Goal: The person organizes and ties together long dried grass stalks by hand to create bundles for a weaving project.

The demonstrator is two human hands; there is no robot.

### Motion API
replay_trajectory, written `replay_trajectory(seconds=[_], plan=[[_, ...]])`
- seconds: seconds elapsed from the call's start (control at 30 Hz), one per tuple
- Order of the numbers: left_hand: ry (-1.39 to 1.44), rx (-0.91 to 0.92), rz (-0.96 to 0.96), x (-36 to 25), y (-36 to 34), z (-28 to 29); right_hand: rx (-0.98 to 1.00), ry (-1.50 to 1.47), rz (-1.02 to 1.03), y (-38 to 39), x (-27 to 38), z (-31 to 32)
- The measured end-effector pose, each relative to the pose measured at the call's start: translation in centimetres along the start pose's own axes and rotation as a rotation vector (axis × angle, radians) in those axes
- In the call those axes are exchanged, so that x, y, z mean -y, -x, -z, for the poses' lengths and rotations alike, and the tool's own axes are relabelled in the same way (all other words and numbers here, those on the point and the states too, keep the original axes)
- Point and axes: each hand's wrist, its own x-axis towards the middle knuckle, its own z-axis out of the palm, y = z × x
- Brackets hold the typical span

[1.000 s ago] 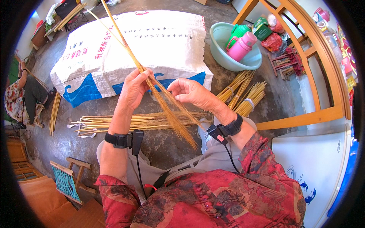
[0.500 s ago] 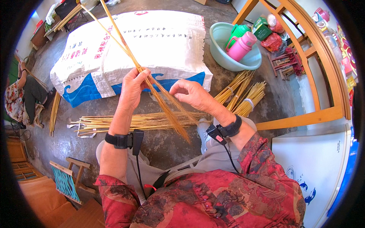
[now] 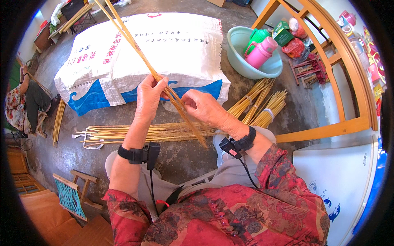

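Observation:
My left hand (image 3: pixel 148 97) is closed around a few long straw-coloured broomcorn stalks (image 3: pixel 133 43). Their bare ends reach up and left over a large white woven sack (image 3: pixel 176 49) with a blue wave print. Brushy brown heads (image 3: pixel 193 127) hang down to the right, below the grip. Beside those heads is my right hand (image 3: pixel 204 107), its fingers curled in and pressed together at the edge of the bristles. Whatever lies between its fingertips is hidden. Beyond the stalks, a bundle of similar brush-headed stalks (image 3: pixel 111 133) lies across the floor.
Tied stalk bundles (image 3: pixel 269 110) lie at right, below a pale aqua basin (image 3: pixel 238 61) holding pink (image 3: pixel 262 53) and green thermos flasks. A wooden frame (image 3: pixel 342 98) and white appliance (image 3: pixel 340 172) stand at right. A co-worker (image 3: pixel 26 102) sits far left; a teal-corded stool (image 3: pixel 70 197) is at lower left.
My left hand has shifted slightly right with the stalks. The right hand's fingers have curled inward and come up against the brushy heads, where there was a gap before.

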Motion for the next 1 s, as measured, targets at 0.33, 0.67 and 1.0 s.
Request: replay_trajectory(seconds=[0.33,0.67,1.0], plan=[[-0.072,-0.001,-0.007,-0.7,0.4,0.1,0.060,-0.073,0.003,-0.3,-0.2,-0.2],[0.169,0.076,0.041,-0.4,-0.1,0.6,0.157,-0.475,-0.118,-0.8,-1.8,-0.3],[0.166,-0.002,0.020,-0.3,-0.1,0.6,-0.012,-0.370,-0.044,-0.4,-0.8,-0.5]])
